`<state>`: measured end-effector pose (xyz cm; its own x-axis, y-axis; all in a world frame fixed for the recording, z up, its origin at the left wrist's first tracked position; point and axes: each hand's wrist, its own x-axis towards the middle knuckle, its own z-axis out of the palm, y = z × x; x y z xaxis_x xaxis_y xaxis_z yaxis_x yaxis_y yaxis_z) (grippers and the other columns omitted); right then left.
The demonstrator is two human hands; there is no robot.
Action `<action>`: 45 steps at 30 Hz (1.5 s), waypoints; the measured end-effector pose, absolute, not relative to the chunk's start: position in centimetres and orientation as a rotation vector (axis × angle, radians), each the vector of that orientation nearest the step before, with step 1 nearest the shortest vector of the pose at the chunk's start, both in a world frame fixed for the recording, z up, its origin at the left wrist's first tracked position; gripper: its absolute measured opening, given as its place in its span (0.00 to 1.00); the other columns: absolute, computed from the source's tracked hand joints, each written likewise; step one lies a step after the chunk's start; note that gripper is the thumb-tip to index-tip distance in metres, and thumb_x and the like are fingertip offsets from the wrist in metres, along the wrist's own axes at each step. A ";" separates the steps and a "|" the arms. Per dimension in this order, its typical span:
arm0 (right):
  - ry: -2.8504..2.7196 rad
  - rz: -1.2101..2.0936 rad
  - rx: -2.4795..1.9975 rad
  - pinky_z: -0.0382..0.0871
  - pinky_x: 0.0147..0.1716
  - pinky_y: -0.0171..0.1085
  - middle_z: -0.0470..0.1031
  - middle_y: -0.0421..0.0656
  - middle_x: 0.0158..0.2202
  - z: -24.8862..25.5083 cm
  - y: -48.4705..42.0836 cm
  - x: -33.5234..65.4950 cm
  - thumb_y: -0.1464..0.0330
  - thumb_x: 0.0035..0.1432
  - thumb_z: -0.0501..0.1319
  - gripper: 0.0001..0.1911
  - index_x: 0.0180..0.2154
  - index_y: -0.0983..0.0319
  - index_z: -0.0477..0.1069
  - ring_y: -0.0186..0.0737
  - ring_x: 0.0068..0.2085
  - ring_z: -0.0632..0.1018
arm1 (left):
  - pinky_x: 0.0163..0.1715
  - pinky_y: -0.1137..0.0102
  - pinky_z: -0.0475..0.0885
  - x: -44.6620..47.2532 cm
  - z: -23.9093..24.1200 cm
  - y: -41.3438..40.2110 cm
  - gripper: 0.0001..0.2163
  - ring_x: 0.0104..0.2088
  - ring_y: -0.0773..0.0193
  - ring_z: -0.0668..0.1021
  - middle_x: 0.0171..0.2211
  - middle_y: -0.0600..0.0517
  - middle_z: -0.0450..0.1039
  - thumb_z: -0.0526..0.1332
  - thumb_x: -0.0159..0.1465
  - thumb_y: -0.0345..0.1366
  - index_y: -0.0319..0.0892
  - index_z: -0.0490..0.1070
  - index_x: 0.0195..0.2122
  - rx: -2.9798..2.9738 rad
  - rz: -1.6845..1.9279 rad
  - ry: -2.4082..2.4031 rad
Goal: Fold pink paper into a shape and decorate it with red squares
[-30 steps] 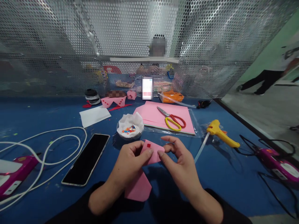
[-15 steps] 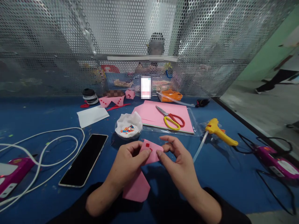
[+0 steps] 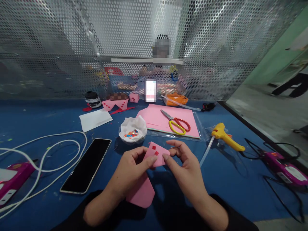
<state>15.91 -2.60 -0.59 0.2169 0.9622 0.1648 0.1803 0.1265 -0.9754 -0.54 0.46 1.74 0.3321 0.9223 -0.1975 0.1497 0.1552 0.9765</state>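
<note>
Paper point(image 3: 159, 158), bearing red squares point(image 3: 156, 153), was held over bench point(image 3: 228, 179) in closed grips of left hand point(image 3: 130, 171) and right hand point(image 3: 186, 170); sticking judged in hand, firm pressing called for.

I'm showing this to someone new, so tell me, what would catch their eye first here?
Front and centre, the left hand and right hand pinch a folded pink paper piece with small red squares above the blue table. Behind it, red-and-yellow-handled scissors lie on pink paper sheets; a yellow plastic glue gun lies to the right.
</note>
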 end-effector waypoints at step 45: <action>-1.706 -0.116 -1.650 0.71 0.47 0.44 0.75 0.50 0.49 2.1 -2.2 24.1 0.67 0.66 0.54 0.15 0.53 0.61 0.66 0.46 0.48 0.77 | 0.16 0.76 0.63 -1.0 3.0 -0.5 0.18 0.15 0.69 0.71 0.16 0.54 0.73 0.67 0.53 0.54 0.42 0.75 0.26 1.150 0.791 1.390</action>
